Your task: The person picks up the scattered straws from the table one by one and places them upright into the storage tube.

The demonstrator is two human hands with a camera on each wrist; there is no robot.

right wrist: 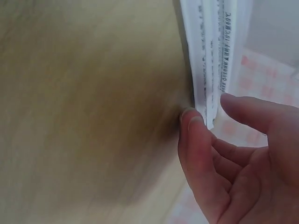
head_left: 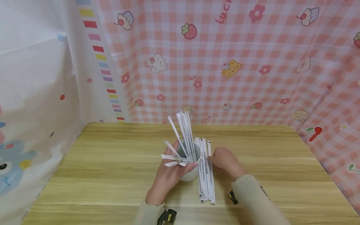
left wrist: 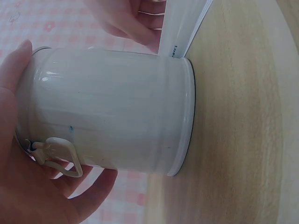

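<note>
My left hand holds a white metal pail with a small side handle, fingers and thumb curled round its rim. Several paper-wrapped drinking straws stand in the pail, leaning at various angles. Shorter white strips stick out at its left side. To the pail's right lies a row of more wrapped straws with printed lettering. My right hand is at the outermost straw; in the right wrist view its fingertips touch that straw's edge, with the thumb apart over the row.
All of this is on a wooden table. A pink checked cloth hangs behind and to the right, and a white printed cloth hangs on the left. Each wrist wears a dark strap.
</note>
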